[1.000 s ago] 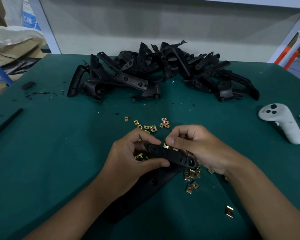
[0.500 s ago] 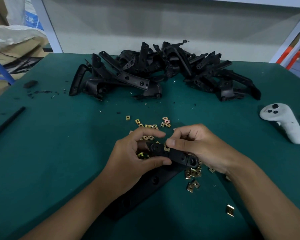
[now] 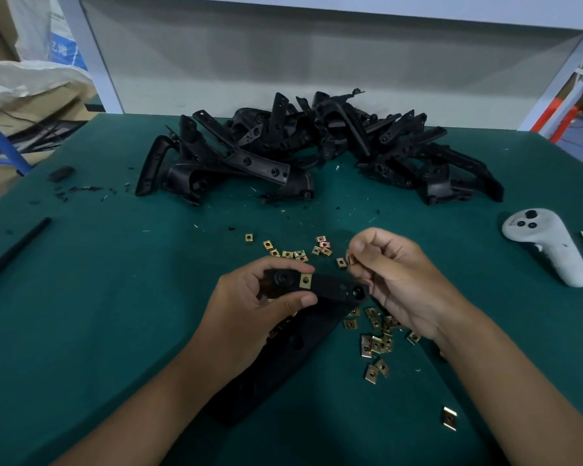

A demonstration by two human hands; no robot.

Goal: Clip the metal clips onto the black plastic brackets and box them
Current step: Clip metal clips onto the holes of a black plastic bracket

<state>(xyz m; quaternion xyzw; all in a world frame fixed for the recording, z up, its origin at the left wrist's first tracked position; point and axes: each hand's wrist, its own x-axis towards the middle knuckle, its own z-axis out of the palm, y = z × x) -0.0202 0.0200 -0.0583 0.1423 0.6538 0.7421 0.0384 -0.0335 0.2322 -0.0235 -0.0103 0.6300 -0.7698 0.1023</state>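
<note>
Your left hand covers the near end of the long black plastic bracket it grips, thumb below and fingers curled over the top, so that end's shape is hard to make out; one square brass-coloured metal clip sits on the bracket's upper edge just right of your fingertips. Your right hand has its fingers curled at the bracket's right end, and a small clip-like piece shows at its fingertips, though you cannot tell for sure that it is pinched. Loose brass clips lie partly hidden under your right wrist, with more scattered beyond the hands. A second dark bracket lies under your left forearm, largely covered. The pile of black brackets sits far across the green table. A grey handheld controller rests at the right.
</note>
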